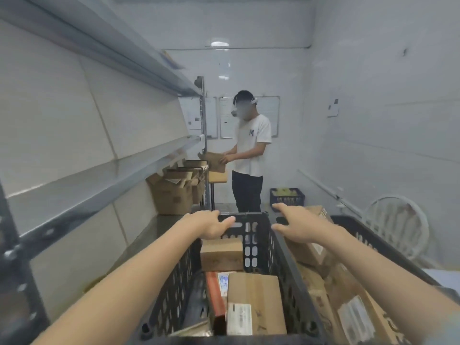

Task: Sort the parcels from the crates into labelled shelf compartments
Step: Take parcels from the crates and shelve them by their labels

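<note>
Left hand (210, 224): reaches to the far left corner of the near crate (256, 234); the fingers bend over the rim there, so the grip is clamped on that rim, and the thumb sticks out to the right along the far wall.
Right hand (297, 226): hovers over the far right corner of the same crate, where it meets the second crate (371, 245); fingers straight and thumb spread, so the grip is apart and holds nothing.
Near crate: black with slotted walls, running away from the camera between the two forearms.
Parcels in the near crate: a small brown box (221, 253) stands against the far wall; a large brown box (256, 301) with a white label lies nearer the camera; a red flat packet (215, 293) stands on edge just left of it; a dark bag (196, 301) lies against the left wall.
Second crate: black, touching the right side of the near one, and piled with brown parcels (348, 312), some with white labels.
Shelf unit (99, 185): grey metal along the left wall, with pale back panels.
Open cartons (171, 195): brown, flaps up, set on the low shelf at the far end.
Other person (251, 150): stands at the far end in a white T-shirt and dark trousers, both hands on a brown cardboard piece (216, 161).
Blue crate (287, 196): on the floor beside that person.
White chair (395, 225): by the right wall, beyond the second crate.
Sheets (249, 117): pinned on the far wall; their print is too small to read.
</note>
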Demonstrator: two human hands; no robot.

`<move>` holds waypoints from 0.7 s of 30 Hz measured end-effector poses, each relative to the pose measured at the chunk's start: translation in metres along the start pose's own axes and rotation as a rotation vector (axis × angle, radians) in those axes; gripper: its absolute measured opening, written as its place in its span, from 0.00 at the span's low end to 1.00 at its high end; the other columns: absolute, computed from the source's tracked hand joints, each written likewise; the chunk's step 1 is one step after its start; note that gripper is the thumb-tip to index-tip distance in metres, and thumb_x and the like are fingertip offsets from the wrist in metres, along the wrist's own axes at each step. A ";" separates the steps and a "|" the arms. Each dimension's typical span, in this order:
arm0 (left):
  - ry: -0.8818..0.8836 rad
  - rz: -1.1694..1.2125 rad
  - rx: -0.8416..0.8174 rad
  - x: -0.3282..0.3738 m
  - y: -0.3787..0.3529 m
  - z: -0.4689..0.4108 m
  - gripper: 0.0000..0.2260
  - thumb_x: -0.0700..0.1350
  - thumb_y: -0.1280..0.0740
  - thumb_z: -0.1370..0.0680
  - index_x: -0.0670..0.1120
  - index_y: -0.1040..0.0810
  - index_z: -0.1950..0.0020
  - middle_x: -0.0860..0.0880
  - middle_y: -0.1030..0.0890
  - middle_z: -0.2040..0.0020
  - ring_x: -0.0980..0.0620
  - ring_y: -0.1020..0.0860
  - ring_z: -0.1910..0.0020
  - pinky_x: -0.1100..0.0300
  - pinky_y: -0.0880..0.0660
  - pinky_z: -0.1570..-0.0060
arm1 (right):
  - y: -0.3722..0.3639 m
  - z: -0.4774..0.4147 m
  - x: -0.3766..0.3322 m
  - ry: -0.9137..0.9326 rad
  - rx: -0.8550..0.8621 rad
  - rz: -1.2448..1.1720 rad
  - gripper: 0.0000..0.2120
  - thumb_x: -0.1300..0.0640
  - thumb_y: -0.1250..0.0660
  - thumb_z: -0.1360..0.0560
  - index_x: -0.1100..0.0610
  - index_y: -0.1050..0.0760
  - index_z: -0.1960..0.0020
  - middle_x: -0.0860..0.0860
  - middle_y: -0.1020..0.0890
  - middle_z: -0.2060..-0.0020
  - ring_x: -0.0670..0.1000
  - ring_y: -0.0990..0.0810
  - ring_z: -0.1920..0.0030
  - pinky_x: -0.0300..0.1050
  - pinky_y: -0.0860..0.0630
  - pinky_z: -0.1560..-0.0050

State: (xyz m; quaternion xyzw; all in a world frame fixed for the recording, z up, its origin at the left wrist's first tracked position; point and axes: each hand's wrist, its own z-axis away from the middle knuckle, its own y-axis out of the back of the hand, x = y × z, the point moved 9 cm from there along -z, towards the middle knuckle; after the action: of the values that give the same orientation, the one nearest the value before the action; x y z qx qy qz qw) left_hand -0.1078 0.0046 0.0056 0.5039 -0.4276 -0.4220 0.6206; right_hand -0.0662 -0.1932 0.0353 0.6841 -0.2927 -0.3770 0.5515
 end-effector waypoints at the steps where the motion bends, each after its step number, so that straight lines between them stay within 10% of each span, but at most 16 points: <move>1: -0.015 0.009 -0.027 0.000 0.001 -0.016 0.34 0.67 0.54 0.20 0.48 0.46 0.20 0.46 0.43 0.21 0.43 0.42 0.22 0.44 0.45 0.24 | 0.000 -0.013 0.000 -0.014 0.005 -0.002 0.30 0.47 0.39 0.21 0.52 0.46 0.23 0.53 0.30 0.29 0.54 0.29 0.32 0.52 0.30 0.33; 21: -0.085 0.136 0.055 -0.030 0.024 -0.143 0.32 0.65 0.50 0.19 0.45 0.38 0.23 0.45 0.34 0.24 0.44 0.34 0.27 0.49 0.34 0.29 | -0.036 -0.156 0.010 -0.056 -0.132 0.037 0.29 0.46 0.41 0.20 0.53 0.44 0.23 0.55 0.30 0.29 0.55 0.28 0.32 0.50 0.28 0.35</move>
State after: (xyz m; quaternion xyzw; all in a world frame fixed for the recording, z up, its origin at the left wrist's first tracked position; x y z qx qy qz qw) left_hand 0.0224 0.0745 0.0082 0.4723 -0.4981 -0.3879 0.6151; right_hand 0.0691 -0.1103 0.0146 0.6301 -0.2951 -0.4043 0.5937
